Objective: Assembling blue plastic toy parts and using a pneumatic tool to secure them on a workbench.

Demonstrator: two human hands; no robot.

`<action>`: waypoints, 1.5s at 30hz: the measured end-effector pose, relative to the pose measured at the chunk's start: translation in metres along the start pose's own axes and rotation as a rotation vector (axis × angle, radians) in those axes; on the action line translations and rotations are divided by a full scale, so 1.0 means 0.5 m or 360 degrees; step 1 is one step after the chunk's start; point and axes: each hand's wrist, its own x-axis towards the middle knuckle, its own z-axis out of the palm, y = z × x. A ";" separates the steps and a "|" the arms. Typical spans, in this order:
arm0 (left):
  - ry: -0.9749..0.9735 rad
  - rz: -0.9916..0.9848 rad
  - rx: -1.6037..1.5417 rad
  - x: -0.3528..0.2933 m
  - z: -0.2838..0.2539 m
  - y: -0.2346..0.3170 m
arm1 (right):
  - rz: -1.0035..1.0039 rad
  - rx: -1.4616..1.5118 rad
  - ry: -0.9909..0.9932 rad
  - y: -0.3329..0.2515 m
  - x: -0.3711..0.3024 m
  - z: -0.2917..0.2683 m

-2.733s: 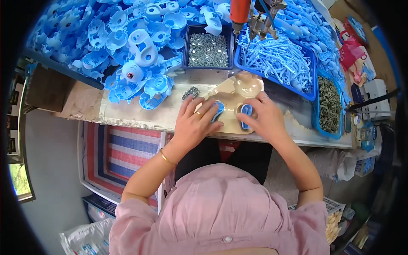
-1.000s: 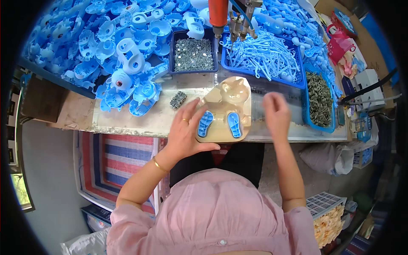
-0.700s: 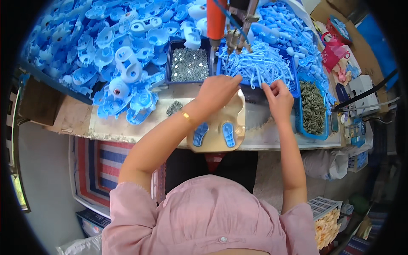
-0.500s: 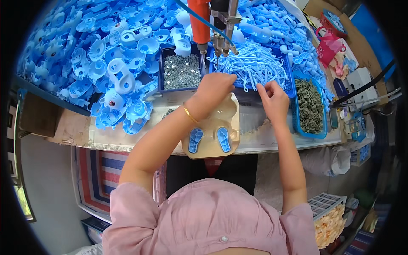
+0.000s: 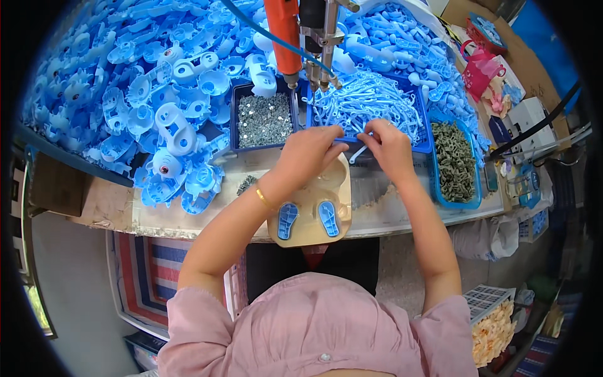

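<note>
My right hand (image 5: 391,151) is at the front edge of a blue basket (image 5: 422,148). Its fingers are pinched on a thin light-blue plastic rod (image 5: 357,154) that slants down toward the left. The basket is heaped with similar looped rods (image 5: 370,100). Close by on the left, my left hand (image 5: 308,152) has its fingers bent and pressed together; what they hold, if anything, is hidden. Under that hand lies a tan fixture block (image 5: 308,234), partly covered by it. Two blue foot-shaped pieces, one left (image 5: 288,220) and one right (image 5: 328,218), sit in its hollows.
An orange power screwdriver (image 5: 282,38) hangs above, with a blue hose. A dark-blue tray (image 5: 235,125) holds small screws. On the right, a teal basket (image 5: 461,202) contains dark metal parts. Blue plastic shells (image 5: 179,129) pile up at the left and back.
My hands have come closer together at the basket's front edge. My right hand has moved left, and a light-blue rod now shows at its fingers. The whole view has shifted slightly.
</note>
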 end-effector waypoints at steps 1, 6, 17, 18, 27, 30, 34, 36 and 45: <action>-0.0059 -0.0074 -0.0202 -0.014 -0.011 0.012 | 0.0074 0.0059 -0.0071 -0.005 0.007 -0.010; 0.0061 -0.0251 -0.0507 -0.102 -0.048 0.015 | 0.0540 0.0405 -0.0187 -0.019 0.023 -0.065; 0.0112 -0.0288 -0.0445 -0.164 -0.080 0.018 | 0.0143 -0.0567 -0.0575 0.029 -0.128 0.001; 0.0118 -0.0272 -0.0441 -0.165 -0.079 0.017 | 0.0143 -0.0575 -0.0559 0.036 -0.129 0.000; 0.0172 -0.0352 -0.0769 -0.192 -0.108 0.037 | 0.0163 -0.0192 -0.0214 0.023 0.075 -0.080; 0.0167 -0.0582 -0.1296 -0.186 -0.113 0.052 | 0.0115 -0.0243 0.0131 0.085 0.178 -0.043; 0.0235 -0.0578 -0.1455 -0.180 -0.133 0.064 | -0.0401 -0.0647 0.0475 0.185 0.306 0.034; 0.0282 -0.0553 -0.1541 -0.181 -0.139 0.061 | -0.0398 -0.0579 0.0238 0.260 0.340 0.054; 0.0445 -0.0715 -0.1641 -0.204 -0.131 0.051 | 0.0332 0.1236 -0.0250 0.242 0.354 -0.149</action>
